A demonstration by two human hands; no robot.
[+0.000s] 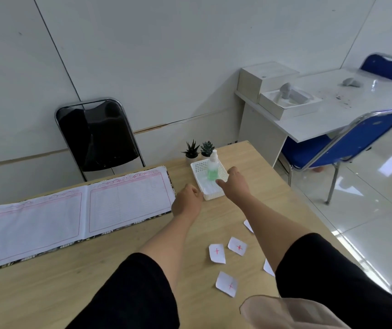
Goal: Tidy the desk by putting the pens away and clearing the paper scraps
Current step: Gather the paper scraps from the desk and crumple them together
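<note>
Both hands at a white basket point(210, 184) on a wooden desk point(95, 269), left hand point(186, 201) curled at its near corner, right hand point(234, 184) spread over its rim, marked paper scraps point(217, 253) nearer the person.

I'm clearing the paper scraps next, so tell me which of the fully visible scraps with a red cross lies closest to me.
The lowest scrap, nearest the bottom of the view, between the two sleeves. The other two crossed scraps lie side by side farther up the desk.

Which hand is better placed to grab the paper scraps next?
Right, probably. The paper scraps lie beside and under the right forearm; the right hand is at the white basket. The left hand sits across, near the ledger.
</note>
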